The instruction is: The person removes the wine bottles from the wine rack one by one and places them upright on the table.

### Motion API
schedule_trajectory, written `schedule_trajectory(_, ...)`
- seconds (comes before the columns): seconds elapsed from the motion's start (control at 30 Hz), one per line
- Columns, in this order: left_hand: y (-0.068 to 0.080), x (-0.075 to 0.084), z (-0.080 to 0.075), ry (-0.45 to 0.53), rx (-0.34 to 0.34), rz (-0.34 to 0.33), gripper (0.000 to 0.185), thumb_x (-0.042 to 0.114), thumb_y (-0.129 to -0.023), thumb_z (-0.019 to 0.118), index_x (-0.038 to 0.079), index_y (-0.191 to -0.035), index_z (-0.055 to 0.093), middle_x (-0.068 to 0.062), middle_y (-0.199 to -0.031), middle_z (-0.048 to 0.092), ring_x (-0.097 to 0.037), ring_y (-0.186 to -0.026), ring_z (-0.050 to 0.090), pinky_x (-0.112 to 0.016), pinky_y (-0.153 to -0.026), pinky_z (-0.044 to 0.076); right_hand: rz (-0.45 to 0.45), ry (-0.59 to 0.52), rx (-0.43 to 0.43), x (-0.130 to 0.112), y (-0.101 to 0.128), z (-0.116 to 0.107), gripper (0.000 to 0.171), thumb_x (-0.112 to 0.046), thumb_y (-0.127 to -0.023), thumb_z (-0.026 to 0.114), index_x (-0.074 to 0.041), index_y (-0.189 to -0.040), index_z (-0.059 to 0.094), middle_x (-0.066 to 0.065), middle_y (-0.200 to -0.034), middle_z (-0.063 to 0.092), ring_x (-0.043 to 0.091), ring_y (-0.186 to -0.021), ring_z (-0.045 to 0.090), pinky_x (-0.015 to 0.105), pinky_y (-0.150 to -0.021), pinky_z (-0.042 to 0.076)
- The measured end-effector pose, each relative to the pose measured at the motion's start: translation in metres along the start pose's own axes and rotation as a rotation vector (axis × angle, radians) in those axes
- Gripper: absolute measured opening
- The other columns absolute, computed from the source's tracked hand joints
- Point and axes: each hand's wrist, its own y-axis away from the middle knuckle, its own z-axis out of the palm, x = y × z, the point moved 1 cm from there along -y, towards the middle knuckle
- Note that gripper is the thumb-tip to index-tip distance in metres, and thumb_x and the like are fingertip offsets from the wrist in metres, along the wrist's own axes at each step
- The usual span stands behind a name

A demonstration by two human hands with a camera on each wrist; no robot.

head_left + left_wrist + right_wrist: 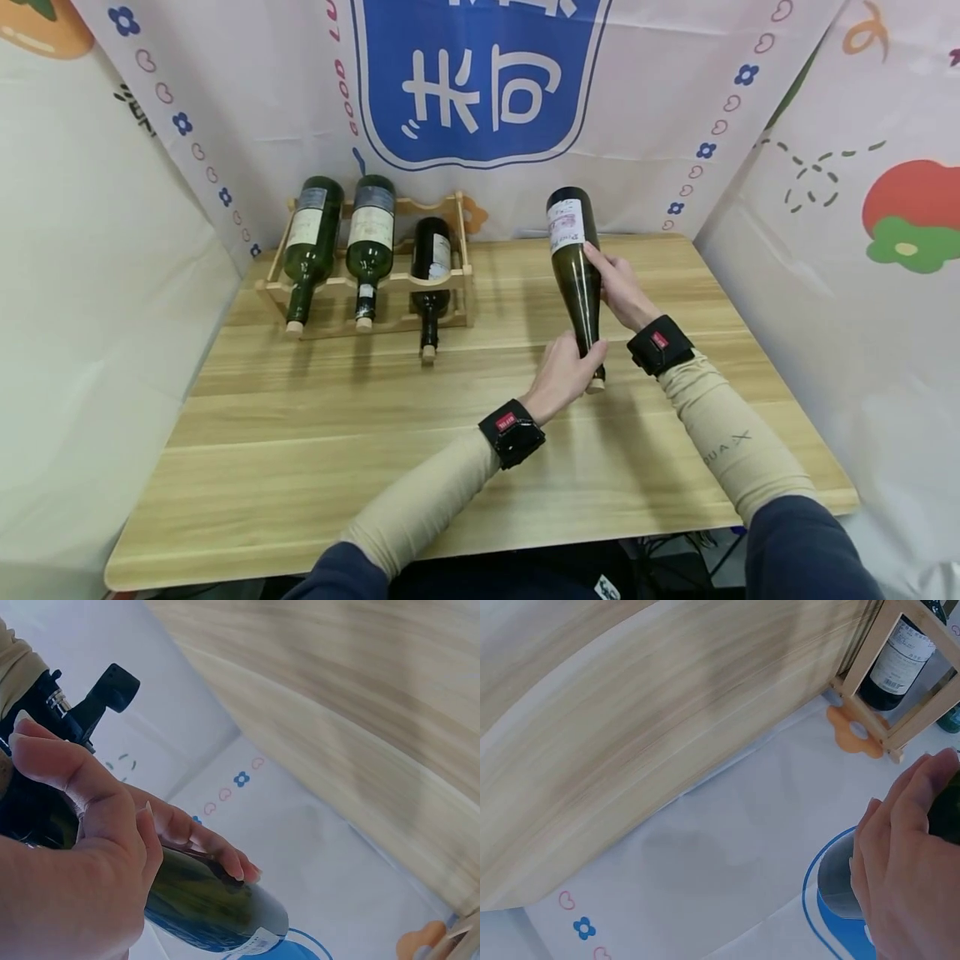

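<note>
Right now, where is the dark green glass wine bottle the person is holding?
In the head view, the dark green glass wine bottle is held above the wooden table's right half, right of the wooden bottle rack.

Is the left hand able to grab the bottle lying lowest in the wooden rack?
Probably not yet: the left hand grips the held bottle at its neck. The path to the lowest bottle looks free.

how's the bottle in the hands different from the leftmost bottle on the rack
The held bottle is off the table, gripped by the left hand at the neck and the right hand on the body; the leftmost rack bottle lies untouched on the wooden rack. The held one looks slimmer. Both are dark green glass, labelled, corks toward the person.
</note>
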Motion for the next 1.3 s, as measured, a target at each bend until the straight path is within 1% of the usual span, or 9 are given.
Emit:
schedule_trajectory(0.2, -0.002, 0.002, 0.007, -0.014, -0.001, 0.017, 0.028, 0.03, -0.095, 0.056, 0.012, -0.074, 0.054, 0.004, -0.056, 0.054, -0.007, -0.043, 0.049, -0.02, -0.039, 0.035, -0.001, -0.011, 0.016, 0.001, 0.004, -0.009, 0.066, -0.042, -0.1, 0.047, 0.008, -0.14, 0.034, -0.002, -0.095, 0.061, 0.008, -0.08, 0.062, 0.02, -0.069, 0.053)
schedule_trajectory(0.37, -0.003, 0.001, 0.014, -0.043, 0.007, 0.037, 0.032, 0.031, -0.095, 0.057, 0.013, -0.069, 0.054, 0.005, -0.054, 0.051, -0.006, -0.043, 0.046, -0.019, -0.04, 0.034, 0.006, 0.007, 0.03, 0.002, 0.008, -0.015, 0.07, -0.043, -0.099, 0.047, 0.01, -0.142, 0.032, -0.003, -0.096, 0.061, 0.007, -0.081, 0.061, 0.019, -0.069, 0.053)
schedule_trajectory(0.57, -0.005, 0.001, 0.021, -0.053, -0.008, 0.05, 0.033, 0.031, -0.095, 0.056, 0.014, -0.067, 0.053, 0.006, -0.052, 0.049, -0.005, -0.042, 0.044, -0.019, -0.04, 0.033, 0.027, 0.014, 0.054, 0.005, 0.01, -0.023, 0.066, -0.043, -0.099, 0.047, 0.008, -0.14, 0.034, -0.003, -0.096, 0.06, 0.006, -0.081, 0.06, 0.018, -0.07, 0.052)
schedule_trajectory(0.63, -0.006, 0.002, 0.023, -0.051, -0.009, 0.05, 0.034, 0.031, -0.095, 0.056, 0.014, -0.067, 0.053, 0.006, -0.052, 0.049, -0.005, -0.042, 0.045, -0.019, -0.04, 0.033, 0.024, 0.011, 0.052, 0.005, 0.011, -0.025, 0.065, -0.043, -0.1, 0.046, 0.008, -0.139, 0.033, -0.003, -0.096, 0.06, 0.006, -0.081, 0.06, 0.018, -0.07, 0.052)
schedule_trajectory(0.9, -0.012, 0.005, 0.027, -0.032, -0.023, 0.049, 0.035, 0.03, -0.096, 0.055, 0.013, -0.066, 0.054, 0.006, -0.051, 0.05, -0.005, -0.042, 0.045, -0.018, -0.04, 0.032, 0.004, -0.012, 0.082, 0.001, 0.012, -0.032, 0.057, -0.041, -0.099, 0.048, 0.004, -0.133, 0.039, -0.003, -0.093, 0.061, 0.007, -0.079, 0.061, 0.018, -0.069, 0.052)
schedule_trajectory(1.1, -0.016, 0.006, 0.031, -0.044, -0.041, 0.048, 0.032, 0.03, -0.096, 0.056, 0.013, -0.068, 0.053, 0.006, -0.052, 0.048, -0.006, -0.043, 0.045, -0.019, -0.04, 0.034, 0.008, -0.003, 0.077, 0.001, 0.012, -0.039, 0.061, -0.04, -0.1, 0.047, 0.007, -0.137, 0.037, -0.003, -0.095, 0.061, 0.007, -0.08, 0.061, 0.018, -0.07, 0.052)
schedule_trajectory(1.3, -0.02, 0.004, 0.037, -0.038, -0.047, 0.049, 0.034, 0.029, -0.095, 0.057, 0.014, -0.065, 0.052, 0.006, -0.051, 0.048, -0.006, -0.041, 0.046, -0.019, -0.04, 0.035, 0.034, -0.004, 0.077, 0.003, 0.012, -0.045, 0.067, -0.041, -0.1, 0.046, 0.009, -0.143, 0.031, -0.002, -0.097, 0.06, 0.007, -0.081, 0.061, 0.018, -0.07, 0.052)
